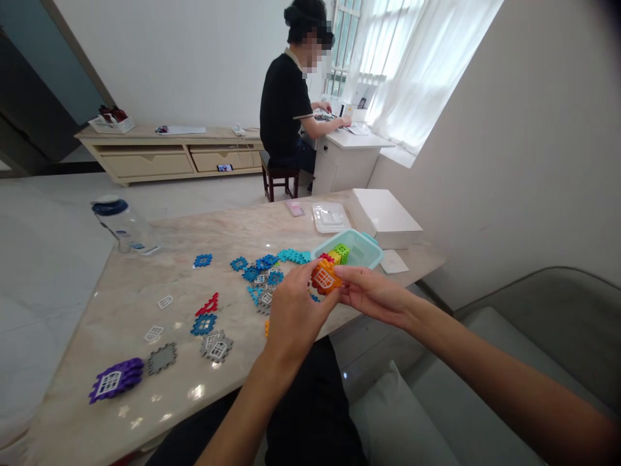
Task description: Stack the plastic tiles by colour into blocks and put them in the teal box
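Note:
Between both hands, above the table's right part, is a stack of orange interlocking tiles (326, 277) with a white window piece on its face. My left hand (297, 298) grips its left side. My right hand (365, 290) pinches its right edge. Just behind them sits a light teal bin (366, 249) holding green, yellow and red tiles (339, 254). Left of my hands lies a loose pile of blue and grey tiles (259, 272). Nearer to me are a red triangular tile (208, 304), a blue tile (204, 324) and grey tiles with white windows (217, 347).
A purple tile stack (116, 380) and a plain grey tile (163, 358) lie near left. A clear jug (123, 226) stands at the far left corner. A white box (385, 210) and clear lid (330, 218) are behind the bin. Another person (291, 97) sits at a desk beyond.

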### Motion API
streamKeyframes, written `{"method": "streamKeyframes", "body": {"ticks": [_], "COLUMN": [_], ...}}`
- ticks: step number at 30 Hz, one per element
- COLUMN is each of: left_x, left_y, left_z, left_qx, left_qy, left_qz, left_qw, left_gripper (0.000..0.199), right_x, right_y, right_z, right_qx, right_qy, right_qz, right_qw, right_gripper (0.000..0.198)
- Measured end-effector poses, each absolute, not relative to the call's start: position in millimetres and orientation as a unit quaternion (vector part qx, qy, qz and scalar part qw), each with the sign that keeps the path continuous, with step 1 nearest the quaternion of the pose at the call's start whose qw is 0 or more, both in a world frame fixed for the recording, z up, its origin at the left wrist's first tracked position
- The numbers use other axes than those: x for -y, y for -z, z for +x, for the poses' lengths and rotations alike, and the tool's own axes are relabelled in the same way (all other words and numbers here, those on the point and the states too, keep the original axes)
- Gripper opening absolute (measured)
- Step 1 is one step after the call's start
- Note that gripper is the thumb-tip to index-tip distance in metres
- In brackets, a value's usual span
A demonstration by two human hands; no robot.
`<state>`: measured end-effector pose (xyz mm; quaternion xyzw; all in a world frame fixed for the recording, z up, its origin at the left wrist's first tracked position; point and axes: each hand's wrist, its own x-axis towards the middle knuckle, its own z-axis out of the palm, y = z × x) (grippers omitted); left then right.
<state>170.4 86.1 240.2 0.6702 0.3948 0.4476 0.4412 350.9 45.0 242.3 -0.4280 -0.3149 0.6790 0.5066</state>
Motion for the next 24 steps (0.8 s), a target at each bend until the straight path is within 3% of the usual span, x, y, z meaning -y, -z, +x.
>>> {"method": "streamKeyframes", "body": {"ticks": [6, 9, 12, 16, 20, 24], "left_x": [-93, -92, -90, -92, -97, -101], "left_y": [-231, -223, -219, -222, -223, -220], "left_z": [167, 169, 172, 173, 173, 177], "left_qx": [-0.397, -0.393, -0.382, -0.381, -0.383, -0.370], "left_qy": [-0.435, -0.385, -0.333, -0.345, -0.349, -0.344], "left_qz": [0.702, 0.781, 0.847, 0.854, 0.853, 0.861], "left_qw": [0.402, 0.295, 0.162, 0.081, 0.059, 0.053], "left_gripper": [0.037, 0.042, 0.047, 0.049, 0.034, 0.024], "right_x": [-43, -39, -41, -62, -95, -118], "right_y": [-237, -234, -230, -214, -181, -153], "right_z": [347, 345, 355, 401, 452, 467], "right_qx": [0.406, 0.446, 0.456, 0.434, 0.426, 0.444], "right_qy": [-0.560, -0.468, -0.450, -0.407, -0.294, -0.255], "right_qz": [-0.533, -0.594, -0.599, -0.650, -0.765, -0.814], "right_qw": [0.487, 0.479, 0.480, 0.472, 0.382, 0.275], "right_gripper": [0.036, 0.036, 0.037, 0.032, 0.024, 0.018]}}
